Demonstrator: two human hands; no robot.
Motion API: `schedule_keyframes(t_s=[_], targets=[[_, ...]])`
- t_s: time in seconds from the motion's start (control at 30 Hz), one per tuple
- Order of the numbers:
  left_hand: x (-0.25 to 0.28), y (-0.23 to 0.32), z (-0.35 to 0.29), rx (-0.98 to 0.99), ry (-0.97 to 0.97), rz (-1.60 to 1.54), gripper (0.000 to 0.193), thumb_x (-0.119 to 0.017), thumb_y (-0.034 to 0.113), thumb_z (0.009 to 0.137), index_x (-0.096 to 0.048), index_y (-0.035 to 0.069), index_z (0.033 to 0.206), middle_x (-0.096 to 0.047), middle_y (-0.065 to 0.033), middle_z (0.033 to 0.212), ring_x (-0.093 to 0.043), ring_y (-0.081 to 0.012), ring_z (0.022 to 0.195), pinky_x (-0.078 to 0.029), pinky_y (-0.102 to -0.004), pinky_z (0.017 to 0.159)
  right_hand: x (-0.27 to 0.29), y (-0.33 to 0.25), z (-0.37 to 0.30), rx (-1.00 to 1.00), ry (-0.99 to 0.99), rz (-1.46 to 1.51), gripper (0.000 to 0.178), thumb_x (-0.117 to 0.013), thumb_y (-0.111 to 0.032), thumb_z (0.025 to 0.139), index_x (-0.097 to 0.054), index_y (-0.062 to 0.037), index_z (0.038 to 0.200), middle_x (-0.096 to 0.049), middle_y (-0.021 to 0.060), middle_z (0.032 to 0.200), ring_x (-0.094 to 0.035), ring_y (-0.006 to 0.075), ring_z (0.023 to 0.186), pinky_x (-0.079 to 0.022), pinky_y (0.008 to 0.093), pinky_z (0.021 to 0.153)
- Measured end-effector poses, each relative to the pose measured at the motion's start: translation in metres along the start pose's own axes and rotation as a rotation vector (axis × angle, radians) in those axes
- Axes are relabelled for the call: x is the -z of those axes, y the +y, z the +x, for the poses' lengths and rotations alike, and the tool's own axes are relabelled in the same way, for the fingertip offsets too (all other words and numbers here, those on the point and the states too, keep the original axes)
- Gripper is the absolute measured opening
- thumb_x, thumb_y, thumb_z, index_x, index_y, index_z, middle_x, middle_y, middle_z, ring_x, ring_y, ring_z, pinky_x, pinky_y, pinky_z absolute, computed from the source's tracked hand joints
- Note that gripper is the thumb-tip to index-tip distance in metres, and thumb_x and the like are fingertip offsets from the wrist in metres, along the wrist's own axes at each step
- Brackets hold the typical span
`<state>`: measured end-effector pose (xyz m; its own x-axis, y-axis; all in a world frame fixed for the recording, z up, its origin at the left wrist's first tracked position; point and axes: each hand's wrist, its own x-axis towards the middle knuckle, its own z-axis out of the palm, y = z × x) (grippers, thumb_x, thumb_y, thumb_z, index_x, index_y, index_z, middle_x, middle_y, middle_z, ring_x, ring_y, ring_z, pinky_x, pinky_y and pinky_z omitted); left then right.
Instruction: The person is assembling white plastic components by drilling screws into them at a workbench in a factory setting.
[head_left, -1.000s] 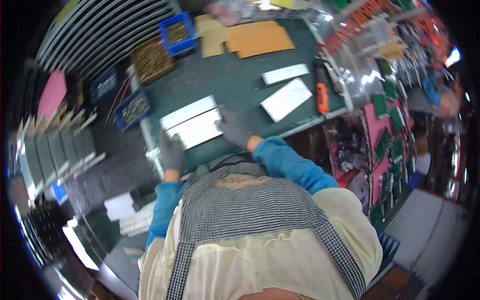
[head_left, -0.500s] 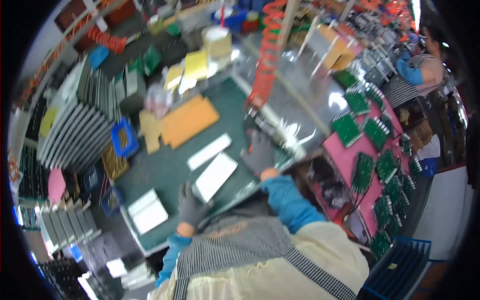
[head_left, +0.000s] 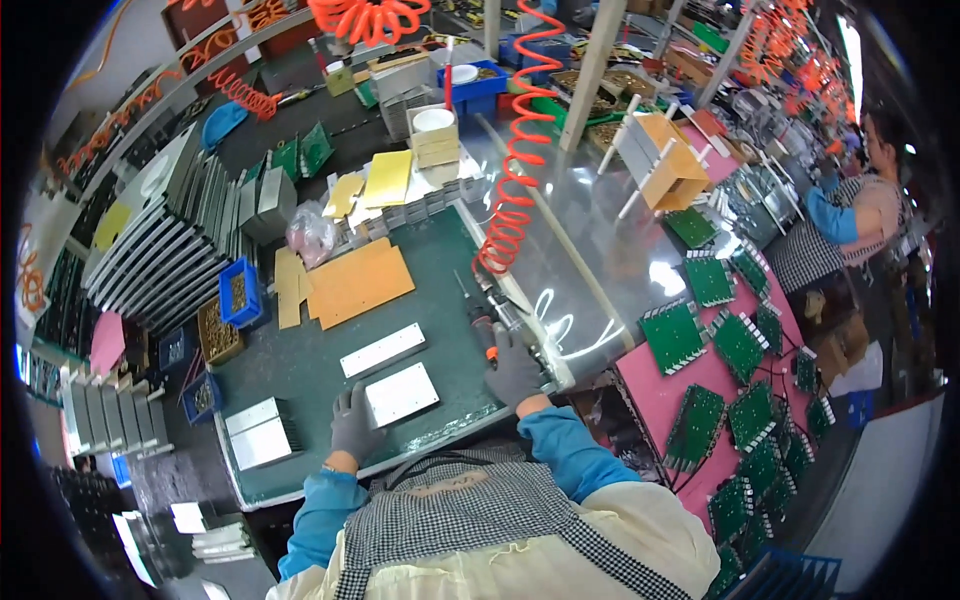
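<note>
My left hand point(head_left: 356, 424), in a grey glove, rests at the left edge of a white metal plate point(head_left: 402, 394) with small holes, its fingers apart. Beyond that plate lies a narrower white strip point(head_left: 382, 350). My right hand point(head_left: 515, 372), gloved alike, is closed around the rear of a screwdriver point(head_left: 482, 314) with a dark body and an orange end. Its thin bit points away from me, at the right side of the green-topped bench point(head_left: 300, 355). The palm hides part of the grip.
Left of my left hand stands a stack of white plates point(head_left: 260, 434). Orange boards point(head_left: 362, 283) lie farther back, beside a blue bin point(head_left: 238, 292) of small parts. A coiled red hose point(head_left: 515, 190) hangs over the bench. Green circuit boards point(head_left: 740, 345) cover a pink surface at right.
The view has shifted, so the bench and plates sit differently in the picture. Both hands stay beside the same things, the left at the plate and the right at the screwdriver.
</note>
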<state>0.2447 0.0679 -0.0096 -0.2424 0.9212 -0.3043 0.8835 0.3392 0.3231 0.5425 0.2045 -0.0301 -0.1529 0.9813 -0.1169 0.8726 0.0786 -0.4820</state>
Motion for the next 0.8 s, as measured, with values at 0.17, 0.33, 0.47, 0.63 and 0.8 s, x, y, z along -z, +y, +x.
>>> schedule_keyframes(t_s=[0.17, 0.33, 0.47, 0.63, 0.8], targets=[[-0.011, -0.002, -0.006, 0.021, 0.209, 0.004, 0.096, -0.085, 0.022, 0.065, -0.035, 0.010, 0.147, -0.034, -0.0214, 0.147, -0.034, -0.0419, 0.138, -0.042, -0.0500, 0.108, 0.004, 0.008, 0.003, 0.077, 0.182, -0.214, 0.070, -0.070, -0.021, 0.076, -0.044, -0.0070, 0.140, -0.051, 0.0173, 0.126, -0.056, 0.0380, 0.108, -0.049, 0.0500, 0.087], [0.000, -0.008, -0.018, 0.230, 0.173, -0.454, 0.101, -0.083, 0.031, 0.070, -0.028, 0.001, 0.149, -0.026, -0.0279, 0.154, -0.037, -0.0431, 0.138, -0.037, -0.0440, 0.112, 0.019, -0.035, 0.005, 0.411, 0.337, 0.061, 0.052, -0.070, -0.022, 0.082, -0.054, -0.0013, 0.127, -0.055, 0.0202, 0.120, -0.058, 0.0370, 0.102, -0.049, 0.0462, 0.088], [-0.047, -0.059, 0.008, 0.235, 0.169, -0.667, 0.106, -0.081, 0.036, 0.073, -0.021, -0.005, 0.150, -0.032, -0.0304, 0.151, -0.040, -0.0439, 0.136, -0.036, -0.0426, 0.112, -0.050, -0.073, 0.008, 0.177, -0.209, 0.527, 0.061, -0.070, -0.032, 0.088, -0.048, -0.0008, 0.137, -0.056, 0.0180, 0.123, -0.057, 0.0323, 0.111, -0.044, 0.0427, 0.097], [-0.051, -0.049, 0.024, 0.299, 0.142, -0.681, 0.104, -0.079, 0.033, 0.080, -0.016, -0.004, 0.153, -0.050, -0.0286, 0.139, -0.051, -0.0363, 0.130, -0.041, -0.0389, 0.107, -0.105, -0.083, 0.009, 0.142, -0.137, 0.467, 0.064, -0.071, -0.030, 0.086, -0.048, 0.0018, 0.137, -0.057, 0.0247, 0.125, -0.056, 0.0336, 0.116, -0.044, 0.0411, 0.100], [-0.032, -0.036, 0.029, 0.343, 0.112, -0.801, 0.104, -0.077, 0.033, 0.079, -0.014, -0.005, 0.152, -0.036, -0.0302, 0.149, -0.036, -0.0449, 0.138, -0.031, -0.0450, 0.114, -0.104, -0.084, 0.011, 0.048, -0.194, 0.675, 0.060, -0.071, -0.025, 0.085, -0.049, -0.0002, 0.135, -0.058, 0.0235, 0.125, -0.058, 0.0355, 0.115, -0.046, 0.0410, 0.100]])
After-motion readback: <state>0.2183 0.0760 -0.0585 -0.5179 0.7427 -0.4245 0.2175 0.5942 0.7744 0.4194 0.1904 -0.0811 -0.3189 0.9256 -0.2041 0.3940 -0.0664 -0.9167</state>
